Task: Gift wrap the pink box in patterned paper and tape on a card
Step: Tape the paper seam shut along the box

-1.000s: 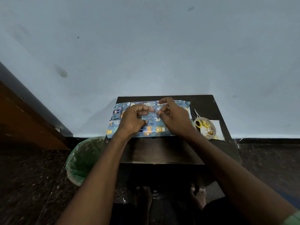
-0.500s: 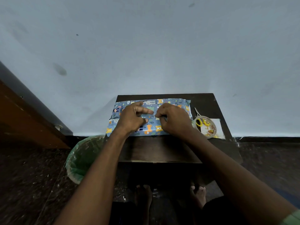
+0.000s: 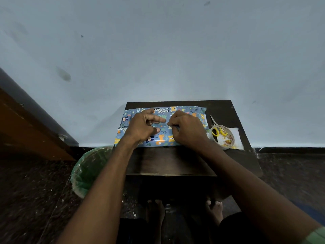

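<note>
The box [image 3: 184,110] lies wrapped in blue animal-patterned paper at the back of a small dark table [image 3: 172,161]; none of its pink shows. My left hand [image 3: 144,127] rests on the left half, index finger and thumb stretched flat along the paper seam. My right hand [image 3: 186,129] sits on the right half with its fingers curled, and the fingertips pinch the paper edge at the seam beside my left index finger. A white card [image 3: 236,138] lies at the table's right edge.
Yellow-handled scissors [image 3: 216,129] and a clear tape roll [image 3: 223,139] lie on the card, right of the box. A green-lined bin [image 3: 88,171] stands on the floor to the left. A wall runs behind the table, and my feet are under it.
My right hand's fingers curled in and slid down to the seam at the box's middle. My left hand stayed put, with its index finger stretched toward the right hand.
</note>
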The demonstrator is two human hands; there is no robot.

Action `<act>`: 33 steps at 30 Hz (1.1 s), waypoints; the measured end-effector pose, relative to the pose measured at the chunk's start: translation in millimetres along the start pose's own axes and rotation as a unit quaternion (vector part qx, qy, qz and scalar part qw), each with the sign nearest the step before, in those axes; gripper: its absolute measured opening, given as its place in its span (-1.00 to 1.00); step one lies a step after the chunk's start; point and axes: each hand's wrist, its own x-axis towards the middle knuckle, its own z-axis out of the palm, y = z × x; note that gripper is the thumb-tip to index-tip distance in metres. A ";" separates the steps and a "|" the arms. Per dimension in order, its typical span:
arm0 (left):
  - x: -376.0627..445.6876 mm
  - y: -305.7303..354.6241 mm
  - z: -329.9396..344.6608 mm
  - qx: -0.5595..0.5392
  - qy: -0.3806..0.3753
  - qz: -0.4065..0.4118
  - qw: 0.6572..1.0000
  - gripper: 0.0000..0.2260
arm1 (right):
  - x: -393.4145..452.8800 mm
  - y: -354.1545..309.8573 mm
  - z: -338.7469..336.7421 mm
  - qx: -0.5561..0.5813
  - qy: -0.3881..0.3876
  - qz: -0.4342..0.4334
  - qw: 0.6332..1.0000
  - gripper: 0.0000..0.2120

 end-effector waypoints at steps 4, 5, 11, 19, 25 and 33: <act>1.5 -4.0 -2.8 0.015 -0.007 0.010 1.000 -0.61 | -0.4 -0.7 0.0 0.007 0.001 0.006 1.000 -0.77; 1.0 -4.1 -3.8 0.027 -0.007 0.016 0.999 -0.63 | -0.5 -0.6 0.1 0.008 0.003 0.006 1.000 -0.78; 1.3 -9.2 -8.3 0.098 -0.016 0.054 0.994 -0.69 | -3.1 0.3 0.2 0.017 0.016 0.012 1.000 -0.78; 1.6 -9.9 -8.2 0.039 -0.020 0.049 0.998 -0.62 | -3.2 0.8 3.3 0.009 0.008 0.006 1.000 -0.77; -2.7 -9.1 -8.7 0.036 0.020 0.083 0.996 -0.52 | -6.3 -4.9 13.0 0.014 0.025 -0.051 0.998 -0.64; 1.0 -12.5 -8.6 0.053 0.016 0.082 0.995 -0.42 | -4.6 -4.0 12.8 -0.006 -0.012 -0.001 1.000 -0.54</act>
